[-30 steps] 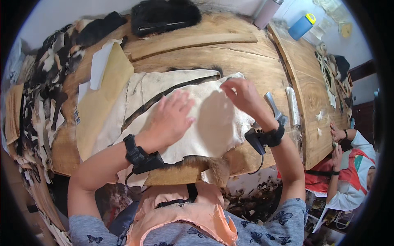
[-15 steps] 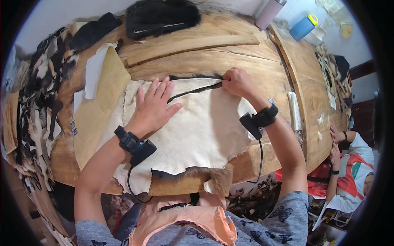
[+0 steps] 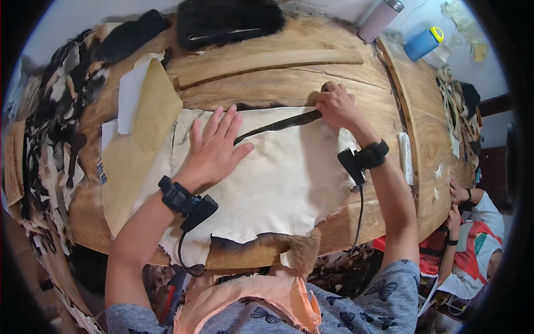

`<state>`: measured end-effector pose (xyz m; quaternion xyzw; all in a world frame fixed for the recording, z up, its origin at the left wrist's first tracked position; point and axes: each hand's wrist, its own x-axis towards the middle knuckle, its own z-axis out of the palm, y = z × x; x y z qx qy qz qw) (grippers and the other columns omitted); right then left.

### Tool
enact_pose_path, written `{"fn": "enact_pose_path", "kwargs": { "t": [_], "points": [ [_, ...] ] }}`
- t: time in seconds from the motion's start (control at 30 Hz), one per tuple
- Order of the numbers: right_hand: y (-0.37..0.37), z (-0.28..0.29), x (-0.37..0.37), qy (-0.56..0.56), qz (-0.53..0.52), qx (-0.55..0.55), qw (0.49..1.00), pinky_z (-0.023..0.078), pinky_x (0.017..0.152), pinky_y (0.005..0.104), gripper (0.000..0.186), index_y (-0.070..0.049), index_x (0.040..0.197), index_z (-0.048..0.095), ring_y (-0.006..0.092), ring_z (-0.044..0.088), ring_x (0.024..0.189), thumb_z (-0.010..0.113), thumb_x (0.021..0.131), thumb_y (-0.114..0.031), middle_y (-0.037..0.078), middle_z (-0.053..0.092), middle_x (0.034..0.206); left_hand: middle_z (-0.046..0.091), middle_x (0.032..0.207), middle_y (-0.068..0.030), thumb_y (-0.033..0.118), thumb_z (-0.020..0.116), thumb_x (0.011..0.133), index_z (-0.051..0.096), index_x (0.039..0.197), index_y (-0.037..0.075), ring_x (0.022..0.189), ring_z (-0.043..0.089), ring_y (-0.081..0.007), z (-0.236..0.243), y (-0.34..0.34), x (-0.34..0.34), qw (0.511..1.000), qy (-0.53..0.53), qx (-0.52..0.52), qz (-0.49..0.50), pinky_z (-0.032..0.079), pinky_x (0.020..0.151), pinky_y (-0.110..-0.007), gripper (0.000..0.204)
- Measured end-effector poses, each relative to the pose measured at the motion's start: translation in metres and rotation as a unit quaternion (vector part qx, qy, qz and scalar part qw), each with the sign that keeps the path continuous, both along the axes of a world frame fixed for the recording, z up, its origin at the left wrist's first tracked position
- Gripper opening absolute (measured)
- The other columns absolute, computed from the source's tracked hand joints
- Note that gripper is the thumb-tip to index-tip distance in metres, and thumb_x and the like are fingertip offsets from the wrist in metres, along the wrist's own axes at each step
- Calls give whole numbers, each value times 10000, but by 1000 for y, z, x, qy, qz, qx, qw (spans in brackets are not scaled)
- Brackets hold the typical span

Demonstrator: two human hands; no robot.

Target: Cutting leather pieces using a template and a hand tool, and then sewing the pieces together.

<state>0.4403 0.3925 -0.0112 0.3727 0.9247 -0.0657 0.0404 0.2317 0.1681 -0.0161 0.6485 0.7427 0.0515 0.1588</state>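
Observation:
My left hand point(image 3: 219, 147) lies flat on a pale hide point(image 3: 267, 189), fingers spread. My right hand point(image 3: 334, 104) is closed on the far right end of a narrow dark fur strip point(image 3: 278, 124), at the hide's back edge. The strip runs diagonally across the upper hide toward my left fingers. Brown and dark fur shows along the hide's front edge, with a tan tuft point(image 3: 305, 253) at the right. A tan paper sheet point(image 3: 133, 161) with white paper point(image 3: 133, 89) lies left of the hide.
Wooden bench point(image 3: 367, 211) holds a plank point(image 3: 267, 62), black fur piece point(image 3: 228, 19), long white object point(image 3: 405, 158), pink flask point(image 3: 378, 21) and blue bottle point(image 3: 421, 44). Fur scraps point(image 3: 61, 128) heap at left. A co-worker point(image 3: 470, 239) works at the right, hands on the board.
My left hand moved up and left, then settled flat. My right hand moved toward the back right, closed on the dark strip. The hide shifted; the gap showing dark fur now lies nearer its back edge.

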Motion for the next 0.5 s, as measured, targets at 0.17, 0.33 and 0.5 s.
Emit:
{"fn": "enact_pose_path", "kwargs": {
  "t": [0.17,0.33,0.5],
  "points": [
    [-8,1,-4,-40,-6,43,998,363,802,483,161,-170,892,678,256,486,1022,573,783,-224,69,535,1007,154,1520,-70,387,381,952,221,1435,86,1401,105,-269,-3,-3,0,1000,5,24,-3,51,1086,-554,590],
    [-8,-1,5,74,-52,189,978,417,763,449,159,-84,891,637,300,540,936,547,764,-115,106,573,962,222,1498,-81,345,416,943,296,1404,79,1384,171,-278,-4,-1,-5,998,-11,61,6,91,1080,-544,546],
    [-54,23,-6,247,87,-97,960,461,749,398,163,-25,886,605,320,573,894,529,742,-40,142,601,883,253,1484,-89,337,449,926,349,1379,82,1375,194,-292,4,-36,3,987,-111,105,-59,152,1064,-552,530]
  ]
}}
